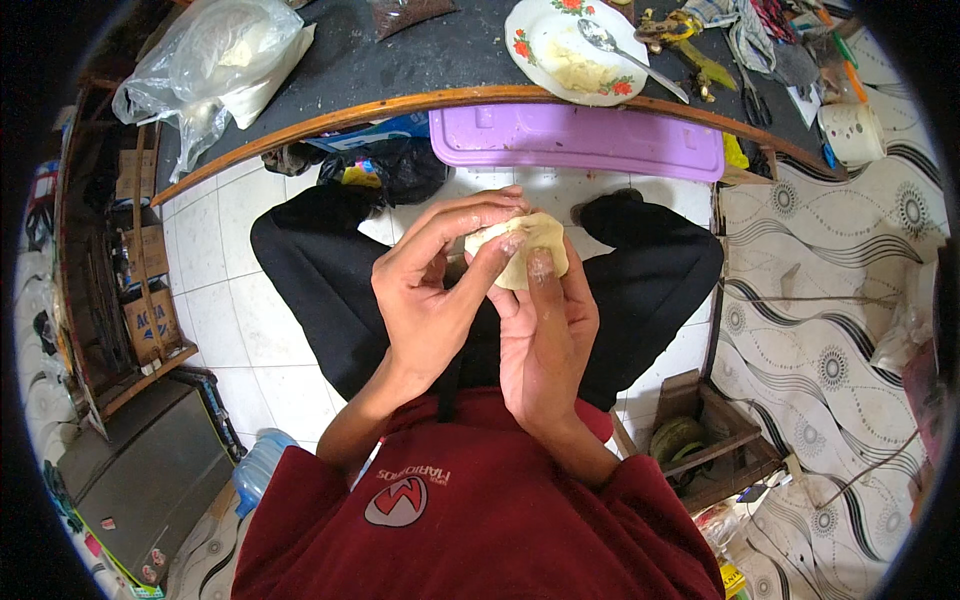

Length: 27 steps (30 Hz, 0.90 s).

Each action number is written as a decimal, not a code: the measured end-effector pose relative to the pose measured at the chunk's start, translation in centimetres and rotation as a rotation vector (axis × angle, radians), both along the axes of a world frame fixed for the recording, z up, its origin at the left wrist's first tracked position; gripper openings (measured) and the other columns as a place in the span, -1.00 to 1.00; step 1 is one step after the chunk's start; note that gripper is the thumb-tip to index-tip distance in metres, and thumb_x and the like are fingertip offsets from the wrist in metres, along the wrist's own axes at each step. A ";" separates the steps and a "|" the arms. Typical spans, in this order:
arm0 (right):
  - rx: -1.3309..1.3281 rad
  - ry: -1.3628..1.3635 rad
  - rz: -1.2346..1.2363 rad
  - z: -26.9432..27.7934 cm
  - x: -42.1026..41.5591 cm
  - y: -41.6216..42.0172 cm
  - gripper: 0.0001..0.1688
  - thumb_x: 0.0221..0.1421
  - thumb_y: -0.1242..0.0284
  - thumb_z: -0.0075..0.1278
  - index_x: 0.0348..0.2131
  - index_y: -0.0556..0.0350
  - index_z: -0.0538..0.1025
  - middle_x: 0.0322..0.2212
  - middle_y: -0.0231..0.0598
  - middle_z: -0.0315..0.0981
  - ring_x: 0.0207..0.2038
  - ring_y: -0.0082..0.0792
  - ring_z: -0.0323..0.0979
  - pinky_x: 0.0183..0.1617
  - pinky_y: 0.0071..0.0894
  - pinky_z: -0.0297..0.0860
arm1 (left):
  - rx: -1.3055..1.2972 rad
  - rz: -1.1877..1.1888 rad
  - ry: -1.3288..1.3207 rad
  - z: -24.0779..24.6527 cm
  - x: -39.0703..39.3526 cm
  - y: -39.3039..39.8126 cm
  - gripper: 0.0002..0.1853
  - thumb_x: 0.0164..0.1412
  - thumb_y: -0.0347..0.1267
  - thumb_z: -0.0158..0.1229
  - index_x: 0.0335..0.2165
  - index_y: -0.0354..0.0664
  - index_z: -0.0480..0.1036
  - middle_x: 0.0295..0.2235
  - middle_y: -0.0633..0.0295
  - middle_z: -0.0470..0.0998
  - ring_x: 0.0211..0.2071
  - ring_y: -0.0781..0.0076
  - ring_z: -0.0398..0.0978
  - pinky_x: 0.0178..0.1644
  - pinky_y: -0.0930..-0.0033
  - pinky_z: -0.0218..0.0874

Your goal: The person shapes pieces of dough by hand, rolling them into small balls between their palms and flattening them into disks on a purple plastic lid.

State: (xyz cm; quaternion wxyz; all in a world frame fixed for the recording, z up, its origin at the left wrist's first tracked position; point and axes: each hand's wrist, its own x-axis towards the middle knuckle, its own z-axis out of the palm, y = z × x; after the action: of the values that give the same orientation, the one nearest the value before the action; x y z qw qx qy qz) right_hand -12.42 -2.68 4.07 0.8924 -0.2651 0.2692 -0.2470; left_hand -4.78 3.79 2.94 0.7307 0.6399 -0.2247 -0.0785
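A flattened round of pale dough (551, 231) is held between my two hands above my lap. My left hand (435, 274) grips its left edge, thumb on top and fingers curled over the far side. Below and to the right, my right hand (551, 330) supports the piece, with its thumb pressed on the dough's face; the fingers behind are partly hidden. White flour-like residue coats both thumbs. On the table beyond lies a floral plate (523, 64) with a pale mashed food (577, 69) and a metal spoon (637, 60) resting across its rim.
The dark table (337, 67) has a wooden edge before me. Plastic bags of white powder (259, 90) lie at its left; banana peels (709, 67), scissors (752, 101) and cloths (739, 30) lie right. Below are a purple lid (570, 139) and black bag (409, 169).
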 end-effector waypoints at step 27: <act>-0.732 0.310 0.511 -2.2 -1.5 -5.1 -0.49 0.24 0.52 0.05 0.12 0.39 0.35 0.00 -0.07 0.44 0.04 -0.34 0.44 0.17 -0.26 0.39 | -0.033 -0.172 0.297 -2.1 1.9 -1.7 -0.21 0.39 0.09 -0.22 0.24 -0.42 0.13 0.15 -0.20 0.34 0.18 0.05 0.35 0.24 0.10 0.18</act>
State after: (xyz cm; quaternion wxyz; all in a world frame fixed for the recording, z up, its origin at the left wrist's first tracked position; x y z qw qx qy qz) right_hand -13.97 -7.80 1.92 0.7217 -0.6537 0.2208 -0.0555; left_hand -2.89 2.05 0.85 0.7568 0.5876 -0.1694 -0.2307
